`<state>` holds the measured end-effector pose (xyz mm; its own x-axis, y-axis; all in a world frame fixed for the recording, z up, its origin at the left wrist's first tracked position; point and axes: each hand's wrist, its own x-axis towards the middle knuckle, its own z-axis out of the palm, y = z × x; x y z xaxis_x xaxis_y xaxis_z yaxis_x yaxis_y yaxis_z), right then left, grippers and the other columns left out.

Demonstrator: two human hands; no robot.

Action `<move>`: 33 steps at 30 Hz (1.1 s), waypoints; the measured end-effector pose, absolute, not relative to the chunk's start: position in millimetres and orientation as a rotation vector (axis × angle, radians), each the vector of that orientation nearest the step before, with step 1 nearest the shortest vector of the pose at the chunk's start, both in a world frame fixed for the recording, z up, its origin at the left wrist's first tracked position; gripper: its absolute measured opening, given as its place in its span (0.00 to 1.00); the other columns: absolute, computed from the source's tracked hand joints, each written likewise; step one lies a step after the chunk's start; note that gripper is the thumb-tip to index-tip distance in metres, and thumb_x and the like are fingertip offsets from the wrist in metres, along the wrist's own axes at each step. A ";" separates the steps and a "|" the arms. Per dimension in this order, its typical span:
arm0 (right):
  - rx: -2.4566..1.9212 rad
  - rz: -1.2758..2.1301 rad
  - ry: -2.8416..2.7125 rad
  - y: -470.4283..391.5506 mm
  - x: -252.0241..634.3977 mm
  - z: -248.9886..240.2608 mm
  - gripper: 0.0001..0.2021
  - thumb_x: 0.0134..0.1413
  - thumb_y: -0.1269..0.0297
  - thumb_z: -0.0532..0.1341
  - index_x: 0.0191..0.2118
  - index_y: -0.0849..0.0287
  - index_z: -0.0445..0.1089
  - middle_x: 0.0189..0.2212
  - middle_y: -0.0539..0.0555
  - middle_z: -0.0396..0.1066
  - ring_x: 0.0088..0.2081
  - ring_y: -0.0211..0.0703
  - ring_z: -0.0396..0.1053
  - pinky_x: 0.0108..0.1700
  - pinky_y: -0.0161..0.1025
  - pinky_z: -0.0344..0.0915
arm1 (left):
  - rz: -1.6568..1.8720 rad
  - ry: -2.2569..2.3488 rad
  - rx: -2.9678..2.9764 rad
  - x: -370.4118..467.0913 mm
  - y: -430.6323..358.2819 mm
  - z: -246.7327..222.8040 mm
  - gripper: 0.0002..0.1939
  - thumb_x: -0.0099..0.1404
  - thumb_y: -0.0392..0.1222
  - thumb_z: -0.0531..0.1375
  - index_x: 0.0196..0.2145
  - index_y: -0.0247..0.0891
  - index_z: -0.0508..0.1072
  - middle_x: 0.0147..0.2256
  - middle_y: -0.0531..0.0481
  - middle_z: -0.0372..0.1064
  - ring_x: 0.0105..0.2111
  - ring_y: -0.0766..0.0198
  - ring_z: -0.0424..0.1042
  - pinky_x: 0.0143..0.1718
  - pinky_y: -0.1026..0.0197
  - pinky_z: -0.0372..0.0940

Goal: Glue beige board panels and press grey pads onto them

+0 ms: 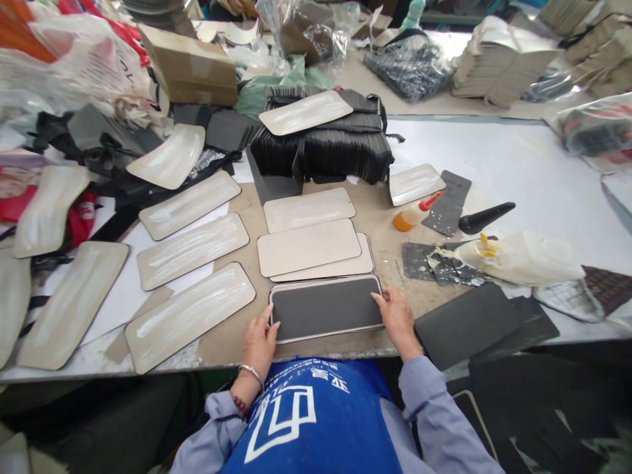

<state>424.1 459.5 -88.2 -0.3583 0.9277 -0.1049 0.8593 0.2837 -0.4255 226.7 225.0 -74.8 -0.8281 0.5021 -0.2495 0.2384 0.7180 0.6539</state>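
A dark grey rectangular panel with rounded corners (326,308) lies on a slightly larger beige panel, whose rim shows around it, near the table's front edge. My left hand (259,339) grips its left end, thumb on top and fingers along the edge. At the right end, my right hand (397,319) holds it the same way, thumb pressing on the grey face. Just beyond, a plain beige panel (309,249) overlaps another one. Farther back sits a beige panel with a whitish smear (310,209).
Several beige panels with white streaks (192,316) spread to the left. A stack of black pieces (326,148) stands behind. At right are an orange-filled bottle with a red tip (412,216), a black tool handle (486,218), a glue-smeared whitish container (518,257) and dark sheets (469,322).
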 end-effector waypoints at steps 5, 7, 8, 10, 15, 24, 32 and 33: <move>-1.702 0.619 -2.403 461.2 423.7 -89.0 0.12 0.51 0.55 0.55 0.33 0.58 0.66 0.29 0.54 0.64 0.33 0.44 0.61 0.35 0.38 0.56 | 0.864 2.511 0.569 226.7 224.0 -76.6 0.25 0.56 0.45 0.53 0.50 0.33 0.68 0.24 0.52 0.57 0.26 0.61 0.63 0.37 0.55 0.63; -1.715 0.609 -2.410 461.6 423.6 -89.4 0.12 0.51 0.55 0.55 0.33 0.58 0.66 0.29 0.53 0.64 0.32 0.44 0.61 0.35 0.38 0.56 | 0.871 2.516 0.580 226.8 223.2 -79.6 0.24 0.57 0.44 0.53 0.50 0.34 0.68 0.24 0.52 0.58 0.26 0.61 0.62 0.37 0.55 0.64; -1.717 0.603 -2.412 461.8 423.7 -89.5 0.12 0.51 0.54 0.55 0.33 0.58 0.66 0.29 0.53 0.64 0.32 0.44 0.61 0.35 0.38 0.56 | 0.876 2.521 0.586 226.8 222.9 -81.2 0.24 0.57 0.44 0.53 0.50 0.35 0.69 0.24 0.52 0.58 0.26 0.61 0.62 0.37 0.55 0.64; -1.706 0.593 -2.419 461.9 423.9 -89.7 0.12 0.51 0.54 0.55 0.34 0.58 0.66 0.29 0.53 0.64 0.32 0.44 0.61 0.35 0.38 0.56 | 0.882 2.533 0.598 226.7 222.2 -84.0 0.23 0.56 0.43 0.54 0.50 0.36 0.69 0.24 0.53 0.58 0.26 0.61 0.62 0.36 0.54 0.64; -1.704 0.622 -2.422 463.0 425.1 -88.8 0.12 0.52 0.55 0.53 0.34 0.59 0.66 0.30 0.55 0.66 0.33 0.45 0.63 0.35 0.39 0.57 | 0.891 2.539 0.602 226.1 220.8 -86.0 0.23 0.56 0.43 0.54 0.50 0.35 0.69 0.23 0.53 0.58 0.26 0.62 0.62 0.36 0.55 0.64; -1.813 0.678 -2.351 461.6 425.0 -87.4 0.18 0.52 0.55 0.49 0.39 0.62 0.67 0.34 0.61 0.70 0.37 0.48 0.65 0.39 0.41 0.58 | 0.960 2.510 0.597 227.1 218.5 -86.5 0.22 0.57 0.39 0.54 0.50 0.35 0.68 0.25 0.52 0.59 0.27 0.63 0.64 0.37 0.56 0.65; -1.716 0.367 -2.362 462.4 485.9 -88.8 0.23 0.53 0.49 0.45 0.39 0.62 0.67 0.32 0.61 0.68 0.38 0.51 0.64 0.42 0.45 0.60 | 0.921 2.659 0.956 225.0 206.2 -85.4 0.18 0.64 0.41 0.49 0.49 0.35 0.68 0.37 0.43 0.67 0.38 0.60 0.67 0.43 0.54 0.65; -1.711 0.290 -2.376 462.1 499.8 -89.0 0.24 0.53 0.48 0.44 0.39 0.62 0.67 0.32 0.62 0.68 0.39 0.52 0.64 0.43 0.46 0.60 | 0.885 2.670 1.086 224.5 207.9 -85.1 0.18 0.64 0.41 0.50 0.50 0.36 0.67 0.40 0.42 0.67 0.41 0.58 0.66 0.46 0.53 0.64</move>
<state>499.8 462.1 -89.0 -0.3104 0.9495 0.0465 0.9105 0.3110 -0.2726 224.5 207.9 -85.1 -0.7337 0.6723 0.0988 0.5981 0.5698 0.5635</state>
